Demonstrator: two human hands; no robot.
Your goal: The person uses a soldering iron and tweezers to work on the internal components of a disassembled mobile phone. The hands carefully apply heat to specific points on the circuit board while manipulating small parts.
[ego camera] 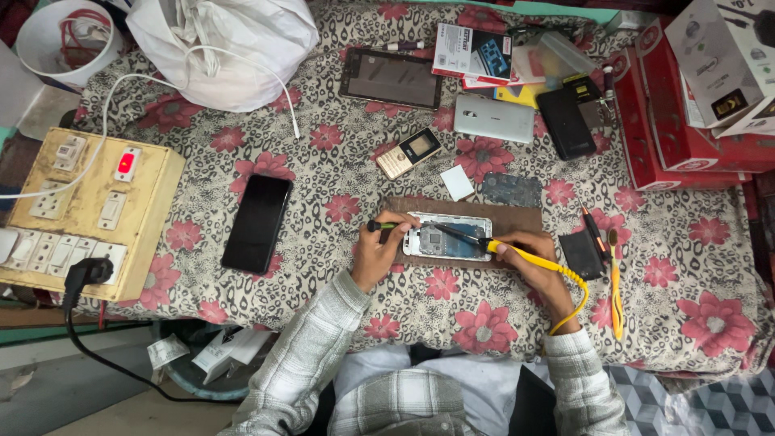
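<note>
Currently both hands are working over an opened phone (pixel 446 236) lying on a brown board (pixel 517 216) at the near middle of the desk (pixel 686 266), which has a floral cloth over it. The phone's back is off and its board is exposed.

Right hand (pixel 533 258) is clenched around a yellow soldering iron (pixel 517 252); its dark tip points left and sits on the phone's insides. The iron's yellow coiled cord (pixel 573 303) runs back past the right wrist.

Left hand (pixel 379 252) grasps a small green-handled tool (pixel 383 226) at the phone's left end, fingers touching the phone's edge.

Around it:
- Black phone (pixel 257 222), face down or screen off, to the left, well apart from the board.
- Yellowed switchboard (pixel 89 206) at the far left, red switch lit, black plug in its near socket.
- Gold keypad phone (pixel 408 153) just beyond the board.
- Small white square (pixel 457 182) and a dark patterned back cover (pixel 512 190) touching the board's far edge.
- Tablet (pixel 391 77), silver phone (pixel 493 119) and black phone back (pixel 565 123) in the far row.
- White bag (pixel 234 48) at far left, white cable (pixel 202 73) trailing over it.
- Red boxes (pixel 670 121) stacked at far right.
- Right of the board: a small black battery (pixel 581 254), an orange screwdriver (pixel 595 230) and a yellow brush (pixel 615 282).
</note>
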